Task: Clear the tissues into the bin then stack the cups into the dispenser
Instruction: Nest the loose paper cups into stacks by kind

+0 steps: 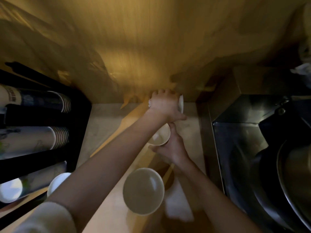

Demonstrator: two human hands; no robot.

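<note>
Left hand point(165, 103) reaches far across the counter point(107, 118) from the 7 o'clock corner, fingers curled over a white cup point(181, 103) at the foot of the wooden wall point(134, 47); only the cup's rim shows at the hand's 3 o'clock side, so how much of it is gripped cannot be told. Just below, toward 6 o'clock, the right hand point(173, 148) wraps around a second cup point(159, 137), its open mouth tipped toward the camera, thumb and fingers closed on its sides. The two hands almost touch, the left thumb lying just above the right fingers.

Nearer the camera, at about 6 o'clock from the held cup, a third cup point(143, 190) stands upright on the counter with its wide mouth open. Just beside it at 3 o'clock lies a crumpled white tissue point(178, 206), partly under the right forearm.

Out at 9 o'clock a black dispenser point(79, 115) holds rows of stacked cups point(62, 101) lying sideways, rims pointing inward toward the counter; more stacks sit in the rows below it. A white lid or cup base point(58, 182) shows at the lower edge of the rack, blurred.

Over at 3 o'clock a steel sink point(239, 140) sits beside the counter, with a dark round pan point(289, 182) in it. Another white tissue point(301, 70) lies at the far 2 o'clock edge.
</note>
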